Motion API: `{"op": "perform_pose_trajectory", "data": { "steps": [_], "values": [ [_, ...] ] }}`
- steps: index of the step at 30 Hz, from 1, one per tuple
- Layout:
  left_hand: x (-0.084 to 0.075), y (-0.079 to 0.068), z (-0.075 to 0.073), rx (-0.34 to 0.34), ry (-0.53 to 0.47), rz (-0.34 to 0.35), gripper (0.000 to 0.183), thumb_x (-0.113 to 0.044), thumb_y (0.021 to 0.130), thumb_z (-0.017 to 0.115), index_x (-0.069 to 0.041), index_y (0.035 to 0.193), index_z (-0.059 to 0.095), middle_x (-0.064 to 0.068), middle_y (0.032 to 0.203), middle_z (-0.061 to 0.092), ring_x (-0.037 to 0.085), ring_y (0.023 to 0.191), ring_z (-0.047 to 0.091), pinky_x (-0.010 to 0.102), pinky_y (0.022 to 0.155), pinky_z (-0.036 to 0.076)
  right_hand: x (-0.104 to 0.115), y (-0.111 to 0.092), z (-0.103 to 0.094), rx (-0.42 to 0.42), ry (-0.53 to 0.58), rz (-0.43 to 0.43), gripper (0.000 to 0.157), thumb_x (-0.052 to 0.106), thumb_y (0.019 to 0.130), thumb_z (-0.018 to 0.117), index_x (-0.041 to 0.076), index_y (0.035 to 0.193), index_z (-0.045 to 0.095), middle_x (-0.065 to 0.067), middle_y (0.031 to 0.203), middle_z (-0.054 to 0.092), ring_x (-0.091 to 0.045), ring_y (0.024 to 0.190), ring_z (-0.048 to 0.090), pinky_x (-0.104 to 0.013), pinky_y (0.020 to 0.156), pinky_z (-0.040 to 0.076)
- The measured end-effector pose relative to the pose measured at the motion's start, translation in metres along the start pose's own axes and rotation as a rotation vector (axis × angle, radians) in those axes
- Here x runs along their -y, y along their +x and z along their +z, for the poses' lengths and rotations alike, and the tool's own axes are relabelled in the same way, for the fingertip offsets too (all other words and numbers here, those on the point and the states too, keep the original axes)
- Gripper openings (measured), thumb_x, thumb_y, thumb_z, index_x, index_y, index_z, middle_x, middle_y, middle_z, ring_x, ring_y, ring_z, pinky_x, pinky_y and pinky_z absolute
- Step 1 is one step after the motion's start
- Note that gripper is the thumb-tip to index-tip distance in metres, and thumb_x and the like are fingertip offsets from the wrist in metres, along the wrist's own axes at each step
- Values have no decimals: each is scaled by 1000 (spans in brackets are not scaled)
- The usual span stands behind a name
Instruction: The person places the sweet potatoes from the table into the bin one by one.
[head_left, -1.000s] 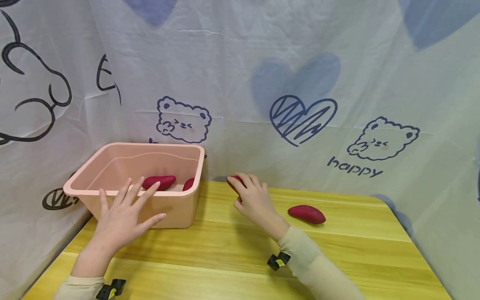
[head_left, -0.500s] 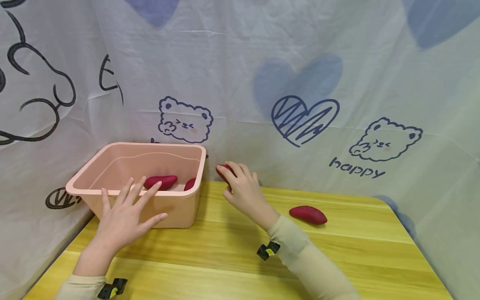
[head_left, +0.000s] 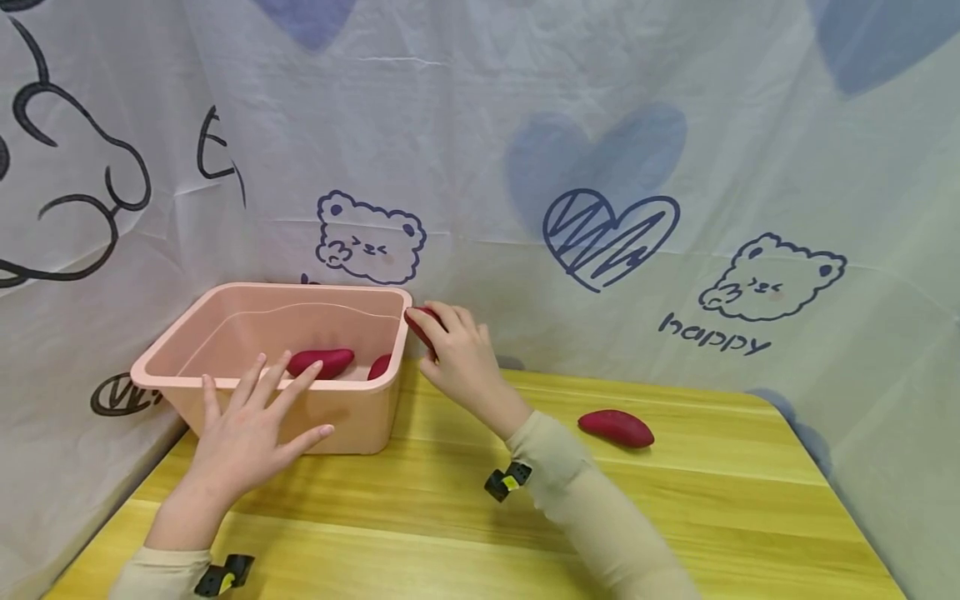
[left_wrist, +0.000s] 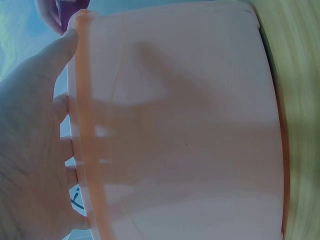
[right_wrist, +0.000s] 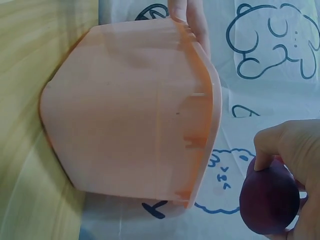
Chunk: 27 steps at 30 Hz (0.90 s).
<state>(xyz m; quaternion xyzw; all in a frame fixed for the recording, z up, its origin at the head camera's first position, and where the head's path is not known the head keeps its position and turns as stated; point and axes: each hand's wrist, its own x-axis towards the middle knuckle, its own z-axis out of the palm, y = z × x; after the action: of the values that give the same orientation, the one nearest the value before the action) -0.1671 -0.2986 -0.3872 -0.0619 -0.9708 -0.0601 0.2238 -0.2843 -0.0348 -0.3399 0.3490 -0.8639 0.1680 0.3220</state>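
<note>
My right hand [head_left: 468, 358] holds a dark red sweet potato [right_wrist: 270, 202] between thumb and fingers, up beside the right rim of a pink plastic bin [head_left: 360, 421]. In the head view the held sweet potato [head_left: 420, 323] overlaps that rim. Fingers spread and straight, my left hand [head_left: 243, 442] rests at the bin's near rim, its fingertips reaching over the edge. Inside the bin lie a sweet potato [head_left: 333, 362] and, partly hidden by the right wall, another sweet potato [head_left: 379, 367]. The left hand hides part of the bin's inside.
Another sweet potato [head_left: 617, 428] lies on the wooden table [head_left: 675, 517], to the right of my right forearm. A white cloth [head_left: 480, 150] printed with hearts and bears hangs close behind the table and along its left side.
The right hand has carried its sweet potato left and upward, from low over the table to the bin's right rim. My left hand stays at the near rim.
</note>
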Motion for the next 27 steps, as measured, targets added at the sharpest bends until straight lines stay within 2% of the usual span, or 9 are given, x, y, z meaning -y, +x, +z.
{"op": "perform_pose_trajectory", "data": {
  "steps": [12,19,27],
  "values": [
    [-1,0,3,1,-3,-1,82,-68,85,56,-40,154,21,13,162,24,38,151,12,72,108,-21,9,18,15,-39,63,-19,48,16,85,67,21,132,59,-6,135,58,-25,121,54,-40,78,50],
    [1,-1,4,6,0,-8,83,-69,85,55,-39,154,21,14,161,24,37,151,10,71,108,-22,12,28,22,-2,115,9,52,17,86,66,17,136,56,-10,143,54,-29,125,53,-44,89,50],
    [1,-1,4,-4,2,-2,83,-69,85,56,-39,154,21,14,161,25,37,151,11,72,108,-21,17,42,31,36,96,39,50,20,88,65,19,137,55,-8,145,52,-27,128,52,-42,91,50]
  ]
}}
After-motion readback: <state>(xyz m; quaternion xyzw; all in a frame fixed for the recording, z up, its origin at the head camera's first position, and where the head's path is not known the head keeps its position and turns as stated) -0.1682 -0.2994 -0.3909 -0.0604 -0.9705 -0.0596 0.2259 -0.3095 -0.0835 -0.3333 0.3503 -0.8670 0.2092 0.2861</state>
